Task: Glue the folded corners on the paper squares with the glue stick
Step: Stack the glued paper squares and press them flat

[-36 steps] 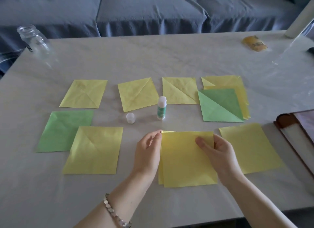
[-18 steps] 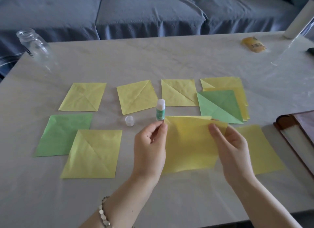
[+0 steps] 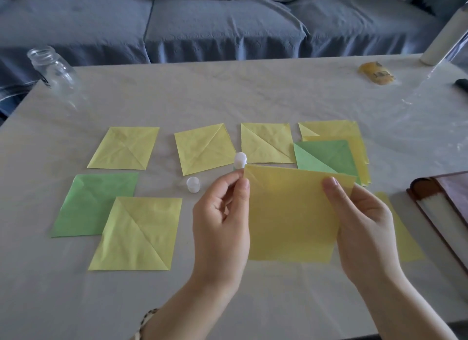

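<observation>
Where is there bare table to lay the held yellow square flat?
Bare table along the near edge, in front of the paper squares; also the far strip between glass jar and orange packet. Crowded: the middle around glue stick and cap.

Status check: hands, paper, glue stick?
Left hand pinches top-left corner of the yellow paper square, right hand its top-right edge. Square held off the table. Glue stick uncapped, upright behind it, cap beside; no obstruction seen.
</observation>
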`<action>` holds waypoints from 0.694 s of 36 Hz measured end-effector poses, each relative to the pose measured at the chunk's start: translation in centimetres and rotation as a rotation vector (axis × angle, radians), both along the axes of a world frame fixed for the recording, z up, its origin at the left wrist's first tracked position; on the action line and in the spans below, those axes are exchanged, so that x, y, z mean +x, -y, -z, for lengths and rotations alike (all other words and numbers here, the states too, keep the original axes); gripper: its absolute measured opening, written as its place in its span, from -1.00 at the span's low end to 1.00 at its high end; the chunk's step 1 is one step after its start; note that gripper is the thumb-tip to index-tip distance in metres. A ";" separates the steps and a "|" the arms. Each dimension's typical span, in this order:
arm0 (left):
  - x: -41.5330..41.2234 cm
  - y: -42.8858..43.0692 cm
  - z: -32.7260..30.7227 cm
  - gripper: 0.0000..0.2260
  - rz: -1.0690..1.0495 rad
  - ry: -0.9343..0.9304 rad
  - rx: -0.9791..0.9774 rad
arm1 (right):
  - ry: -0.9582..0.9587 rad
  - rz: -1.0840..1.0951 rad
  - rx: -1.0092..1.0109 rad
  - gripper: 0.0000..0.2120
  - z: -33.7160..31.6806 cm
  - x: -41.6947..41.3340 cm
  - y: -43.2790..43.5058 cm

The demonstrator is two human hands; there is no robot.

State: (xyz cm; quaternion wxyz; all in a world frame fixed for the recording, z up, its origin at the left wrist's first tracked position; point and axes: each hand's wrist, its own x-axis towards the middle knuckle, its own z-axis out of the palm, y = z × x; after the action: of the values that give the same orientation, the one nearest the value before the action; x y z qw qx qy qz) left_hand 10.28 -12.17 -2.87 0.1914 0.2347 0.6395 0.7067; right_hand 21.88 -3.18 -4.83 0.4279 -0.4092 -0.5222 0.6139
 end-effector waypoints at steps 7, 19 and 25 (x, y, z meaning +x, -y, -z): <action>0.1 0.1 0.0 -0.74 0.029 -0.039 0.063 | 0.003 0.023 -0.030 -0.08 -0.5 -0.2 0.3; -0.4 0.2 0.3 -0.76 0.073 -0.178 0.071 | -0.005 0.020 -0.054 -0.15 -1.0 -0.5 1.1; -0.6 0.4 0.6 -0.77 0.058 -0.209 0.042 | -0.028 0.026 -0.015 -0.30 -0.7 -0.4 1.3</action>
State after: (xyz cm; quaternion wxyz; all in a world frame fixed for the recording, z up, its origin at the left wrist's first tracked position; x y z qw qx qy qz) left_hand 9.69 -12.57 -3.49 0.1388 0.3295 0.6340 0.6857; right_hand 21.48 -4.51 -4.09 0.4400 -0.4104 -0.5063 0.6178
